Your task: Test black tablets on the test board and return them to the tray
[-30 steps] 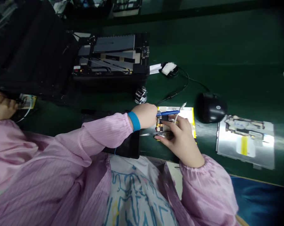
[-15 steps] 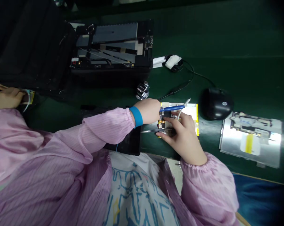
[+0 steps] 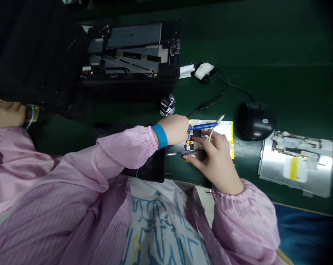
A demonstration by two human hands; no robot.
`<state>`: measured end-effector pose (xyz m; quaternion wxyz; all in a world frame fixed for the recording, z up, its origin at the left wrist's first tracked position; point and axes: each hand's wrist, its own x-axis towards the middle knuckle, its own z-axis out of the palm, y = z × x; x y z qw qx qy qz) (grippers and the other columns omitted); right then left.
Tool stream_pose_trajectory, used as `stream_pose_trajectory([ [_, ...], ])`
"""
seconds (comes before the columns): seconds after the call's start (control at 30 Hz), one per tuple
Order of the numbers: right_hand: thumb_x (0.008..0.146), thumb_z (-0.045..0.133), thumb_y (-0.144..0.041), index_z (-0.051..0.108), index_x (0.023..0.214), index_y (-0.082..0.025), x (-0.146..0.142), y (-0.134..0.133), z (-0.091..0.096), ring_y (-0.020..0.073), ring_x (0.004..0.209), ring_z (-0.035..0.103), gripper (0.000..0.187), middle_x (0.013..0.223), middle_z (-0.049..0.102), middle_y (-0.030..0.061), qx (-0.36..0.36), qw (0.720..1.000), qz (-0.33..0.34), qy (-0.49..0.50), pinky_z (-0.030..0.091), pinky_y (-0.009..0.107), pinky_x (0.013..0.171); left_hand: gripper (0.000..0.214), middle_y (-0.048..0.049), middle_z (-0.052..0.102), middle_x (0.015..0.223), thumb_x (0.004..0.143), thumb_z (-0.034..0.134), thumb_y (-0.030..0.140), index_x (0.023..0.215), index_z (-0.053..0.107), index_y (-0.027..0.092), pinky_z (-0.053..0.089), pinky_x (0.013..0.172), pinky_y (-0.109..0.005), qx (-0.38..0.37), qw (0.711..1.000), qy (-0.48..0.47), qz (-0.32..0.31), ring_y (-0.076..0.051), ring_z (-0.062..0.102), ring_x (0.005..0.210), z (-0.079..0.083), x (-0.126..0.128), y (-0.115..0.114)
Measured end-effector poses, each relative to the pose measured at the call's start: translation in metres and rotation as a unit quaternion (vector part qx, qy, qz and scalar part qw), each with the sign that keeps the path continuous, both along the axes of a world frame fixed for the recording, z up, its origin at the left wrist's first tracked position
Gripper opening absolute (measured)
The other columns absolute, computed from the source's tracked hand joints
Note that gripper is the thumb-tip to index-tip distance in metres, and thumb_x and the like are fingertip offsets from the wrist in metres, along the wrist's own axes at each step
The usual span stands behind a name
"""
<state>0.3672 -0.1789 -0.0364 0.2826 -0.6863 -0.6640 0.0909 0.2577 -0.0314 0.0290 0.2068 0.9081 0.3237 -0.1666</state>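
Circuit board (image 3: pixel 192 144), left hand (image 3: pixel 173 129), grip clenched on blue tool (image 3: pixel 203 126), right hand (image 3: pixel 217 160) curled, grip pinching steel tweezers (image 3: pixel 177 153)

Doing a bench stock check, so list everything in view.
opened tablet housing: 1, black, far edge of the green mat
tally counter: 1, silver, below the housing
HP mouse: 1, black, right
metal plate: 1, silver, far right
yellow-edged panel: 1, under the hands
blue-handled tool: 1, blue, in left hand
metal tweezers: 1, silver, by right hand
another person's hand: 1, far left
left hand: 1, blue wrist strap, pink sleeve
right hand: 1, on the panel, pink sleeve
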Motion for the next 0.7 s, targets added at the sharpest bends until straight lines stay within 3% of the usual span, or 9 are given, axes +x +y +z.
stream_pose_trajectory([
  [0.7, 0.084, 0.059, -0.049, 0.062, 0.119, -0.022, -0.0036, 0.0001, 0.0035, 0.0347, 0.106, 0.045, 0.045, 0.109, 0.045, 0.0144, -0.012, 0.998, 0.011, -0.068, 0.042, 0.056, 0.089, 0.025, -0.0179, 0.070, 0.092, 0.085, 0.051, 0.018, 0.099, 0.070, 0.008, 0.053, 0.076, -0.036, 0.018, 0.999, -0.001, -0.030, -0.030, 0.067, 0.092, -0.0016, 0.0010, -0.0092],
])
